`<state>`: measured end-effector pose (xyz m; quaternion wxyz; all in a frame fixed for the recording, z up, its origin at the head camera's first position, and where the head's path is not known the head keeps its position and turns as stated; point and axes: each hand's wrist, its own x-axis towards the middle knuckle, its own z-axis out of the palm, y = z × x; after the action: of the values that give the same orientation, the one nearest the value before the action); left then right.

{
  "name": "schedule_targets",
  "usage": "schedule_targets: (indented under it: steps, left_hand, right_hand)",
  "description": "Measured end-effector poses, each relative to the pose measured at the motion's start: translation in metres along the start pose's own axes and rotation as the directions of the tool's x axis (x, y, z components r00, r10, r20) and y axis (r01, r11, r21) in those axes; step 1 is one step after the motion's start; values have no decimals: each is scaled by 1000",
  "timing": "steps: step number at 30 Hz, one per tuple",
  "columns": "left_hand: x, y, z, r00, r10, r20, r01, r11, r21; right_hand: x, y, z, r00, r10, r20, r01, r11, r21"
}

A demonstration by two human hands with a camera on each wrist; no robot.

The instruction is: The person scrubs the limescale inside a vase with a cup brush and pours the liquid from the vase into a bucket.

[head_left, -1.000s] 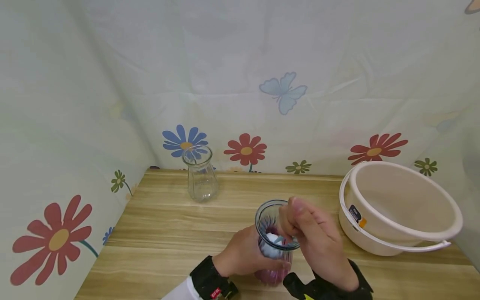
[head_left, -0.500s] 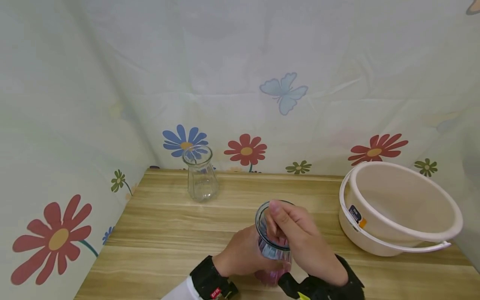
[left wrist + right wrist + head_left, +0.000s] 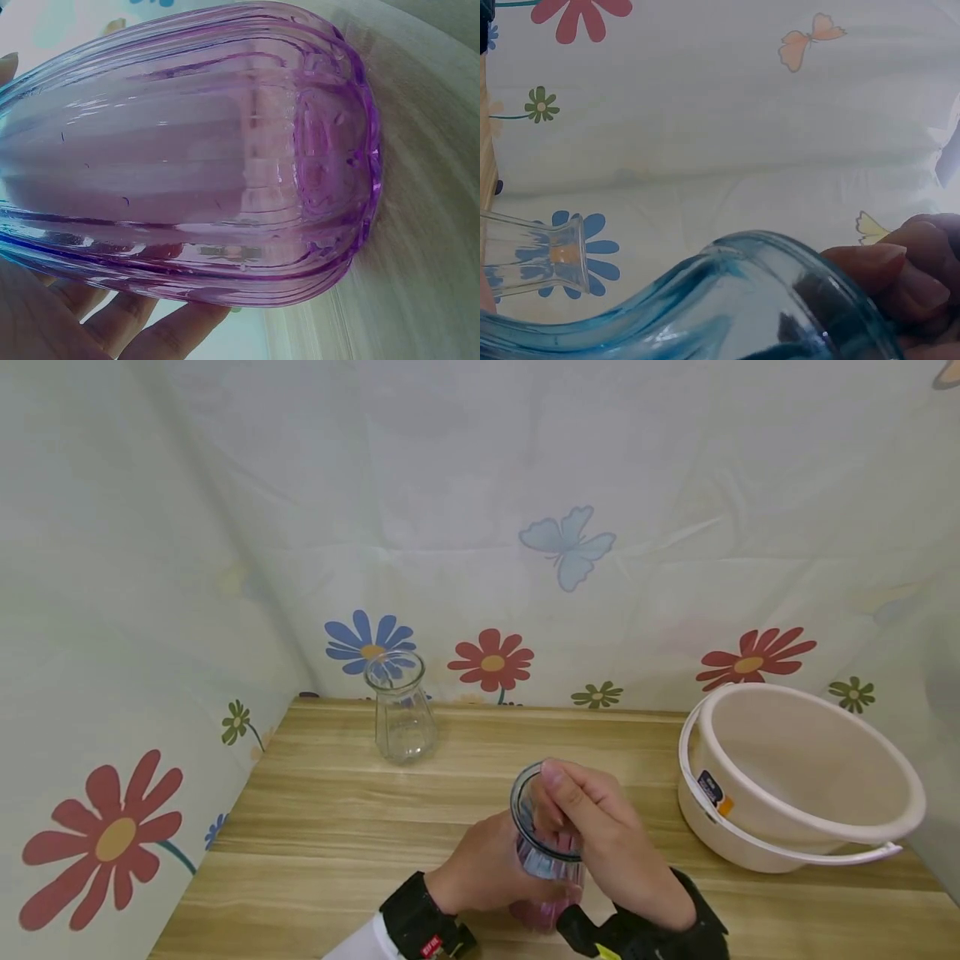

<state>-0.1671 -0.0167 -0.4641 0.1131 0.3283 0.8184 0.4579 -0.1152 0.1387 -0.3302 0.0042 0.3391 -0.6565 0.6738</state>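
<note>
My left hand (image 3: 483,864) grips a ribbed glass vase (image 3: 551,870), tinted blue at the rim and purple toward the base. In the left wrist view its base points right. A pale, block-like, perhaps spongy thing (image 3: 150,157) shows through the glass, its flat end short of the bottom. My right hand (image 3: 611,839) is at the vase's mouth, fingers curled down inside the rim and thumb on top. It appears to hold the pale thing; the grip itself is hidden. In the right wrist view, the thumb and fingers (image 3: 915,281) lie beside the blue rim.
A clear glass vase (image 3: 405,727) stands toward the back left of the wooden table (image 3: 322,827). At the right is a cream bucket (image 3: 750,843) with its handle down at the front. A flower-patterned curtain (image 3: 450,485) hangs behind.
My right hand has moved left and down into the vase's mouth, pushing the pale thing deeper. Over the last half second it has barely shifted. My left hand and the vase stay in place.
</note>
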Motion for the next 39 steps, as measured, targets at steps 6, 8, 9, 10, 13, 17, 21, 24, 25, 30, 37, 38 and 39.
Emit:
schedule_targets:
  steps: [6, 8, 9, 10, 13, 17, 21, 24, 25, 30, 37, 38, 39]
  left_hand:
    - [-1, 0, 0, 1000, -23, 3, 23, 1000, -8]
    - [-1, 0, 0, 999, -51, 15, 51, 998, -22]
    - [-1, 0, 0, 997, -70, 18, 71, 997, -26]
    - [-1, 1, -1, 996, -89, 21, 90, 995, -33]
    - [-1, 1, -1, 990, -137, 25, 138, 990, -42]
    - [-2, 2, -1, 988, -154, 21, 155, 986, -53]
    - [-3, 2, -1, 989, -149, 20, 150, 986, -67]
    - [-4, 2, -2, 989, -146, 19, 147, 986, -73]
    - [-4, 2, -2, 989, -143, 19, 144, 987, -72]
    - [-4, 2, -2, 989, -143, 24, 144, 986, -81]
    - [-2, 3, -4, 989, -141, 41, 143, 987, -77]
    - [-2, 3, -4, 990, -132, 39, 135, 988, -72]
    - [-2, 3, -3, 992, -125, 36, 127, 990, -68]
  right_hand:
    - [-2, 2, -1, 995, -92, -42, 96, 991, 91]
    - [-5, -1, -3, 993, -102, -65, 109, 988, 109]
    - [-6, -2, -4, 990, -115, -78, 124, 986, 116]
    - [-7, -4, -5, 987, -135, -89, 145, 981, 126]
    - [-9, -8, -10, 968, -218, -127, 238, 956, 172]
    - [-10, -10, -17, 925, -337, -178, 373, 897, 240]
    - [-10, -10, -21, 906, -372, -203, 418, 866, 273]
    - [-10, -10, -21, 915, -354, -196, 398, 873, 283]
    - [-9, -10, -20, 919, -343, -194, 387, 878, 283]
    - [-8, -8, -16, 936, -301, -181, 340, 906, 254]
    - [-1, -3, -6, 950, -260, -172, 291, 938, 189]
    - [-1, -3, -4, 954, -245, -173, 275, 945, 178]
    - [0, -2, -3, 957, -236, -168, 263, 950, 167]
